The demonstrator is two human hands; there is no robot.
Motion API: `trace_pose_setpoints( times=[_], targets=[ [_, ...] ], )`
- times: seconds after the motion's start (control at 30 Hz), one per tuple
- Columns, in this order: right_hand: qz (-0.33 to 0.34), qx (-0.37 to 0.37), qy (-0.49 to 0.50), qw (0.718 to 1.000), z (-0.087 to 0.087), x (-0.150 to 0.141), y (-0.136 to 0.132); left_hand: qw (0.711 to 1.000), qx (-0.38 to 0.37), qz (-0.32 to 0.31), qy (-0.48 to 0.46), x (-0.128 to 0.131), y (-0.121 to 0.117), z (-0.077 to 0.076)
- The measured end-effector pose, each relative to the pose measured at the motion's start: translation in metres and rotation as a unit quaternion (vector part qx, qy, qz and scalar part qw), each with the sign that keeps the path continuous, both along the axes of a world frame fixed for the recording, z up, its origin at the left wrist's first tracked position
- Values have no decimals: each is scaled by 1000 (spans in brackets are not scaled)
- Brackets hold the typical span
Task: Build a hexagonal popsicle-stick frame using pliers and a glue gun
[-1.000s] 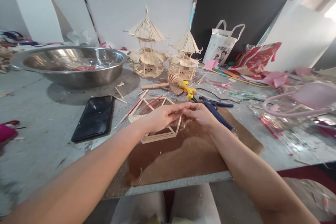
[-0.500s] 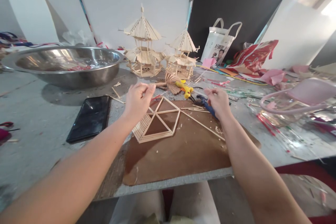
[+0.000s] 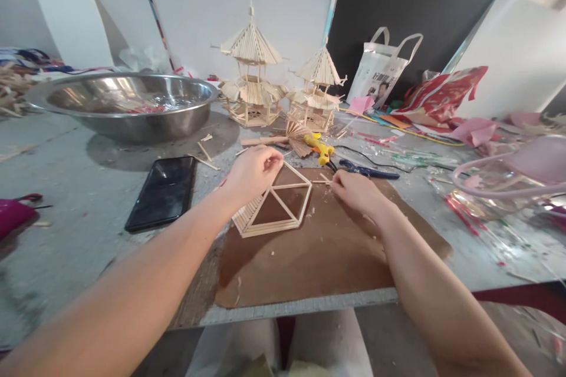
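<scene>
A flat frame of thin wooden sticks (image 3: 283,207), split into triangles, lies on a brown board (image 3: 318,259) in front of me. My left hand (image 3: 254,174) hovers over the frame's upper left corner with thumb and fingers pinched together; what they hold is hidden. My right hand (image 3: 356,191) rests on the board just right of the frame, fingers curled, its tips pinching a thin wooden stick (image 3: 324,181) that lies on the board.
Two stick pagoda models (image 3: 252,70) (image 3: 318,88) stand at the back. A big steel bowl (image 3: 124,103) and a black phone (image 3: 163,191) are at the left. A yellow glue gun (image 3: 321,150), blue pliers (image 3: 367,172) and a pink basket (image 3: 508,177) are at the right.
My hands were joined over the frame, then parted and rose. Now both have come back down, the left to the frame's corner, the right to a stick on the board.
</scene>
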State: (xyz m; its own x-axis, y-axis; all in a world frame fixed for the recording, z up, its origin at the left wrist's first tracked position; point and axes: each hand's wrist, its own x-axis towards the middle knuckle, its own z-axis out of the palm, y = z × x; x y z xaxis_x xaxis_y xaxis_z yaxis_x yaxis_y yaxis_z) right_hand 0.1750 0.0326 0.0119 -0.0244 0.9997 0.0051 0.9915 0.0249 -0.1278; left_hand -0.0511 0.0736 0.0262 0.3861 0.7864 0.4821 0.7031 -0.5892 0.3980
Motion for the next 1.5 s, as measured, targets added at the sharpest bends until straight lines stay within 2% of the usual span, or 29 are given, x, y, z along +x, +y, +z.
trace_pose_setpoints(
  times=[0.1, 0.2, 0.3, 0.43, 0.53, 0.63, 0.7, 0.73, 0.8, 0.9, 0.97, 1.07, 1.27, 1.4, 1.5],
  targets=[
    [17, 66, 26, 997, 4, -5, -4, 998, -32, -55, 31, 1, -1, 0],
    [99, 104, 60, 988, 5, -18, -12, 990, -67, -109, 54, 2, -4, 0],
    [165, 117, 89, 975, 1, -30, -19, 975, -134, -149, 100, 3, -6, 1],
    [196, 128, 119, 965, -7, -35, -21, 955, -193, -159, 162, 4, -9, 4],
    [213, 137, 125, 959, -12, -37, -21, 947, -214, -175, 163, 4, -11, 6],
    [206, 231, 119, 943, -16, -41, -22, 947, -227, -163, 158, 3, -9, 7],
    [213, 308, 119, 920, -18, -44, -24, 956, -221, -121, 150, 0, -6, 8],
    [230, 323, 120, 910, -18, -46, -25, 962, -216, -96, 138, -2, -4, 9],
    [285, 292, 122, 905, -20, -51, -26, 970, -217, -63, 90, -5, 0, 9],
    [359, 204, 129, 902, -26, -61, -26, 973, -224, -52, 23, -8, 5, 5],
    [385, 168, 133, 898, -31, -67, -24, 969, -241, -50, 5, -8, 6, -1],
    [405, 155, 153, 888, -37, -71, -21, 957, -286, -55, 4, -6, 6, -8],
    [402, 169, 234, 869, -37, -71, -19, 947, -311, -69, 38, -5, 4, -7],
    [370, 161, 252, 880, -32, -69, -21, 947, -301, -82, 80, -7, 5, -5],
    [312, 166, 267, 897, -29, -64, -20, 951, -280, -77, 104, -9, 6, -2]
  ],
)
